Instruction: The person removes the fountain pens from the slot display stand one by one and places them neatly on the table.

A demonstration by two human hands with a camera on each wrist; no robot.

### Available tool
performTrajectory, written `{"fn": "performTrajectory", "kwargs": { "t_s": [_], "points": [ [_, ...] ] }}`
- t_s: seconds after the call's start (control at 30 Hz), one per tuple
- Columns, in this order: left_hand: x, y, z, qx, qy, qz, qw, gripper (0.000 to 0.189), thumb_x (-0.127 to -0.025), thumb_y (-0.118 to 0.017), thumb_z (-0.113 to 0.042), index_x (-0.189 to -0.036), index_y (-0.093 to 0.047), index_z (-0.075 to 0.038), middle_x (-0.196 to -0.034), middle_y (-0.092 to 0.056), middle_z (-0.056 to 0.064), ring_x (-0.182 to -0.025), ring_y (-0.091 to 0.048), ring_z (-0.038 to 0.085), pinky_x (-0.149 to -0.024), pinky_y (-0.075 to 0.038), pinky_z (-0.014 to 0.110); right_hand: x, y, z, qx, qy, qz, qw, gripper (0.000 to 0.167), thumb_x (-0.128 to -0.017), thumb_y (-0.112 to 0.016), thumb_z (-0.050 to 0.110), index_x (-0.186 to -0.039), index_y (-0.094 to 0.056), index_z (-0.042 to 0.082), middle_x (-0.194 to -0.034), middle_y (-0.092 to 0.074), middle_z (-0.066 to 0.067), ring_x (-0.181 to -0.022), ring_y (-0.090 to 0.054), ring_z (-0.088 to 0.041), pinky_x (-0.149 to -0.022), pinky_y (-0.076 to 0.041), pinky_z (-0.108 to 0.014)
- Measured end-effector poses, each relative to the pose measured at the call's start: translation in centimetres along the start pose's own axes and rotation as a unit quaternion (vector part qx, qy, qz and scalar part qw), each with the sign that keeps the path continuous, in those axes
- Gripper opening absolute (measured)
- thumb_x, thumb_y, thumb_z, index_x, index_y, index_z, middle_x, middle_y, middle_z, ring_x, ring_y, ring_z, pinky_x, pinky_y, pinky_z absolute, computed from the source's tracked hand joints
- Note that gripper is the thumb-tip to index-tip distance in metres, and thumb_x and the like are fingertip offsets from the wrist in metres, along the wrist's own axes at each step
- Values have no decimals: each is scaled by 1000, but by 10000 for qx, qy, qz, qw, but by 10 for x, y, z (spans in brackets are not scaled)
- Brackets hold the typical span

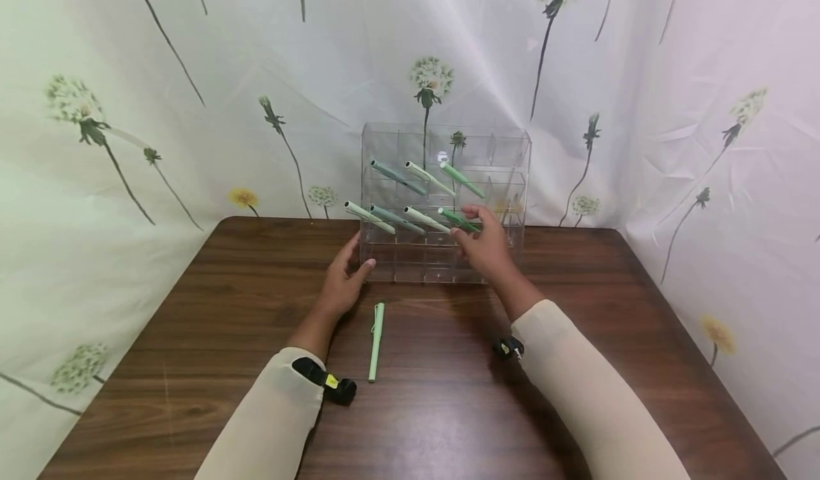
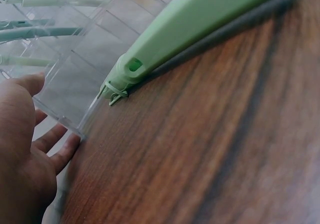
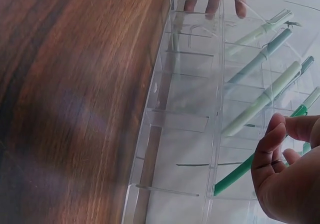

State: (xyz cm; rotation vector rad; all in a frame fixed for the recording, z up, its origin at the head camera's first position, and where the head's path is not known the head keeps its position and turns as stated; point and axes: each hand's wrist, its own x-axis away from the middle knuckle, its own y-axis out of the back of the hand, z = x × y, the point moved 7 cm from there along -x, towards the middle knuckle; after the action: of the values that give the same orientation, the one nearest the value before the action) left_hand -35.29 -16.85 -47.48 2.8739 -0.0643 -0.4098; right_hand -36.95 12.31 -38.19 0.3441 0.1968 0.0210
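Observation:
A clear plastic tiered organizer point(image 1: 442, 256) stands at the back of the table, with slanted pens in two of its rows. My right hand point(image 1: 490, 245) pinches a dark green pen point(image 3: 235, 176) between thumb and fingers; its lower end is inside a compartment of the lower pen row. To its left in that row are a pale pen point(image 1: 426, 220), a blue-grey pen point(image 1: 397, 219) and another pale one. My left hand point(image 1: 342, 280) holds the organizer's left side, thumb in front and fingers around the edge. A light green pen point(image 2: 180, 34) lies on the table.
Above, the upper row bears a blue-grey pen point(image 1: 397, 177), a pale pen point(image 1: 430, 178) and a green pen point(image 1: 463, 179). The brown wooden table point(image 1: 435, 423) ends at a flower-printed curtain point(image 1: 307, 74) behind the organizer.

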Motion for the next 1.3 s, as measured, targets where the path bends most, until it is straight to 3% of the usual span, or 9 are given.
{"fn": "performTrajectory", "kwargs": {
  "t_s": [0.17, 0.33, 0.5, 0.7, 0.93, 1.03, 1.3],
  "points": [
    [1, -1, -1, 74, 15, 3, 10000, 72, -112, -64, -17, -175, -30, -22, -164, -51, 27, -148, -52, 47, -115, -47, 64, -4, -2, -1, 41, -39, -24, 10000, 43, -108, -68, 12, -149, -57, 3, -149, -53, -22, -64, -63, -14, -65, -62, -37],
    [2, -3, -6, 109, 102, -2, 9999, 72, -112, -62, -11, -175, -28, -17, -165, -48, 31, -150, -50, 51, -117, -45, 66, -8, -4, -5, -110, -185, -35, 9998, 36, -109, -68, 11, -144, -64, 5, -139, -59, -17, -65, -67, -26, -67, -64, -46],
    [1, -2, -1, 105, 56, 28, 9999, 71, -112, -63, -16, -175, -30, -23, -168, -48, 25, -151, -50, 46, -115, -47, 65, -9, -3, -7, -103, -269, -85, 9995, 33, -110, -68, 14, -142, -67, 7, -138, -59, -15, -64, -65, -22, -66, -64, -42],
    [2, -1, -1, -16, 109, 25, 9999, 70, -112, -64, -19, -174, -31, -25, -167, -48, 21, -149, -52, 43, -113, -50, 61, -9, -2, -7, 78, -340, -111, 9993, 33, -109, -69, 16, -142, -70, 10, -138, -60, -14, -64, -65, -18, -73, -65, -53],
    [2, -2, -2, -130, 95, 26, 9999, 71, -112, -64, -19, -175, -30, -24, -165, -50, 22, -146, -54, 42, -109, -53, 58, -11, -2, -7, 179, -438, -103, 9988, 33, -109, -69, 16, -142, -72, 12, -136, -64, -15, -69, -70, -32, -62, -61, -36],
    [2, -2, -2, -147, 82, 64, 9998, 71, -113, -63, -20, -175, -29, -25, -166, -48, 21, -146, -53, 42, -109, -52, 58, -12, -1, -6, 200, -405, -127, 9989, 31, -109, -70, 15, -140, -73, 11, -134, -64, -15, -71, -70, -35, -63, -62, -38],
    [1, -2, -1, -76, 70, 18, 9999, 70, -112, -64, -20, -174, -31, -27, -165, -50, 21, -144, -54, 42, -110, -52, 59, -16, 3, -2, 192, -374, -295, 9987, 29, -109, -69, 14, -137, -74, 9, -138, -61, -15, -66, -61, -19, -62, -62, -38]
  ]
}}
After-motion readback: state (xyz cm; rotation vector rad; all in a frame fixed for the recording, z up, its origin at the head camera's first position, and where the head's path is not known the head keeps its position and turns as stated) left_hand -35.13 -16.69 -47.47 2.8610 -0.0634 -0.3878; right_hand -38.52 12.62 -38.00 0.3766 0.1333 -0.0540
